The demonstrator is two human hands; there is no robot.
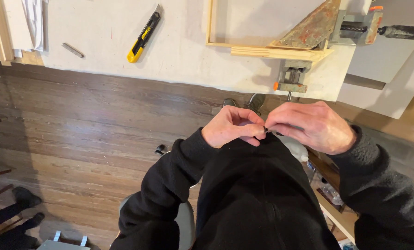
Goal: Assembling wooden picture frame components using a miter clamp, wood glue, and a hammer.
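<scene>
My left hand point(232, 126) and my right hand point(309, 126) meet fingertip to fingertip just above the hem of my black fleece top point(258, 194). Both pinch a tiny dark item point(265, 130) between thumb and fingers; it is too small to tell what it is. The hands hover over the dark wooden floor, below the edge of the white worktable point(179, 60). On that table a light wooden frame point(262, 50) is held at its corner by a metal corner clamp point(318, 32) with orange-tipped screws.
A yellow and black utility knife point(144, 36) and a small grey blade point(72, 50) lie on the table's left part. My shoes point(244, 103) show under the table edge. Another person's dark shoes point(24, 199) stand at lower left. A low shelf with bottles point(329, 190) is at right.
</scene>
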